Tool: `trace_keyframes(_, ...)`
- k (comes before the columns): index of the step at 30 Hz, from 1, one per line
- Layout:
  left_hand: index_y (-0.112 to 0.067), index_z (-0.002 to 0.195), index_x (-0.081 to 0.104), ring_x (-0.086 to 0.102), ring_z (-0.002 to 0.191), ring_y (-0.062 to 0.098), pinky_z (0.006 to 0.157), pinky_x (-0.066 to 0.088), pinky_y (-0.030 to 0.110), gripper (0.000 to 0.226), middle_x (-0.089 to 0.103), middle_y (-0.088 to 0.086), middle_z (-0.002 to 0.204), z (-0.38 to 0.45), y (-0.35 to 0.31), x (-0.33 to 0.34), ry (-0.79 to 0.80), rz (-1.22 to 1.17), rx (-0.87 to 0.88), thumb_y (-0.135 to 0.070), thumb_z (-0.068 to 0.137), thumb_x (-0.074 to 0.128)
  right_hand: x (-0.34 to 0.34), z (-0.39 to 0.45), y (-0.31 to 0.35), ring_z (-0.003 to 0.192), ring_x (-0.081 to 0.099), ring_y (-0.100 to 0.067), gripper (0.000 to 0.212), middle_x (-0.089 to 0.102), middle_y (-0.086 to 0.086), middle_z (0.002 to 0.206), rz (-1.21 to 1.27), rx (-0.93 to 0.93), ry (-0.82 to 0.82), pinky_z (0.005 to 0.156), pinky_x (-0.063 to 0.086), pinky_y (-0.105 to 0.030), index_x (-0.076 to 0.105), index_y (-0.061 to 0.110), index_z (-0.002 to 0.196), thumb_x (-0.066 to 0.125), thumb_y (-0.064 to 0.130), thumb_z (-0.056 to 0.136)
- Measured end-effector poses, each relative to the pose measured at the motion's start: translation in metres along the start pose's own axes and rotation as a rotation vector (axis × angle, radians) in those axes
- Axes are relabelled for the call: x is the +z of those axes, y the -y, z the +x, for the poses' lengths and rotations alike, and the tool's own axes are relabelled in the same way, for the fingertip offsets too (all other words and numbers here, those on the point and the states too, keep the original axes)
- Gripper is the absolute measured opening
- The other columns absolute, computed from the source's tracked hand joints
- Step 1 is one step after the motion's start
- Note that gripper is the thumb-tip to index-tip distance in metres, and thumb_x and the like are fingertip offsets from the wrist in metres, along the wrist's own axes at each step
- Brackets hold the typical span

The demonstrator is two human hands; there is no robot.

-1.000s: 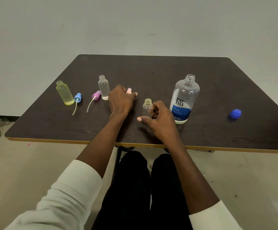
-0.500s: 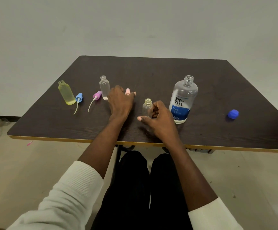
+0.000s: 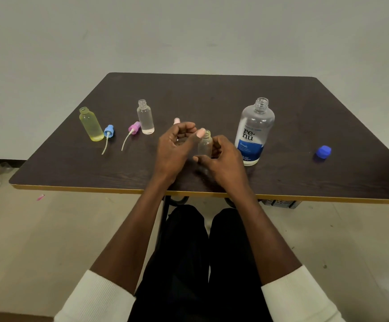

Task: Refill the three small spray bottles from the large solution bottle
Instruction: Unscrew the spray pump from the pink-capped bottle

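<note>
My right hand (image 3: 224, 160) grips a small empty clear bottle (image 3: 205, 145), uncapped and upright just above the table. My left hand (image 3: 173, 148) is raised beside it, fingers loosely curled around nothing, its thumb reaching to the bottle's neck. The large solution bottle (image 3: 255, 131) stands open to the right, about a third full. A small yellow bottle (image 3: 91, 124) and a small clear bottle (image 3: 145, 117) stand uncapped at the left. A pink spray head (image 3: 176, 121) lies behind my left hand.
A blue spray head (image 3: 108, 131) and a purple spray head (image 3: 134, 128) lie with their tubes between the left bottles. The large bottle's blue cap (image 3: 323, 151) sits at the far right of the dark table (image 3: 212, 94). A wall stands behind.
My left hand has let go of the pink spray head on the table and lifted toward the bottle in my right hand. The right hand has raised the bottle slightly.
</note>
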State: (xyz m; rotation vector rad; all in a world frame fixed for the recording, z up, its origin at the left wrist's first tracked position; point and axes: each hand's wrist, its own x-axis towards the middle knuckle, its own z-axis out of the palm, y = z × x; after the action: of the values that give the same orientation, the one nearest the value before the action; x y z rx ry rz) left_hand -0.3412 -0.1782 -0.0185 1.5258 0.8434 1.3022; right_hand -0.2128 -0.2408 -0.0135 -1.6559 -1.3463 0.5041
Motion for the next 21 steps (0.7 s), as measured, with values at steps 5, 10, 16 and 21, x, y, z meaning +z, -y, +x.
trace_keyframes(5, -0.015, 0.122, 0.063, 0.067, 0.114, 0.015, 0.096, 0.056, 0.028, 0.045, 0.070, 0.007, 0.121, -0.004, -0.003, -0.002, 0.114, 0.028, -0.038, -0.014, 0.082, 0.082, -0.002, -0.001, 0.002, 0.085, 0.059, -0.002, 0.040, 0.062, 0.009, 0.094, 0.030, 0.026, 0.006, 0.070, 0.050, -0.017, 0.054, 0.024, 0.101, 0.083, 0.027, 0.074)
trace_keyframes(10, -0.012, 0.129, 0.062, 0.069, 0.113, 0.020, 0.097, 0.058, 0.036, 0.059, 0.070, 0.007, 0.121, -0.005, 0.000, -0.002, 0.162, 0.084, -0.056, -0.022, 0.077, 0.087, -0.004, -0.008, -0.004, 0.098, 0.058, -0.005, 0.060, 0.060, 0.005, 0.114, 0.004, 0.047, 0.018, 0.084, 0.052, -0.024, 0.053, 0.019, 0.120, 0.085, 0.029, 0.071)
trace_keyframes(16, -0.013, 0.123, 0.065, 0.071, 0.104, 0.029, 0.094, 0.059, 0.035, 0.050, 0.075, 0.004, 0.112, -0.008, -0.004, 0.002, 0.170, 0.072, -0.050, -0.015, 0.077, 0.086, -0.016, -0.030, -0.005, 0.097, 0.057, -0.004, 0.041, 0.063, 0.006, 0.107, -0.052, -0.100, -0.167, 0.082, 0.047, -0.017, 0.062, 0.016, 0.111, 0.082, 0.028, 0.076)
trace_keyframes(21, -0.015, 0.115, 0.069, 0.071, 0.102, 0.033, 0.092, 0.060, 0.038, 0.039, 0.076, 0.007, 0.107, -0.008, -0.004, 0.004, 0.186, 0.080, -0.057, -0.010, 0.079, 0.085, -0.035, -0.029, -0.005, 0.086, 0.054, -0.014, 0.035, 0.055, -0.001, 0.095, 0.054, -0.195, -0.607, 0.074, 0.042, -0.011, 0.057, 0.010, 0.096, 0.081, 0.027, 0.078)
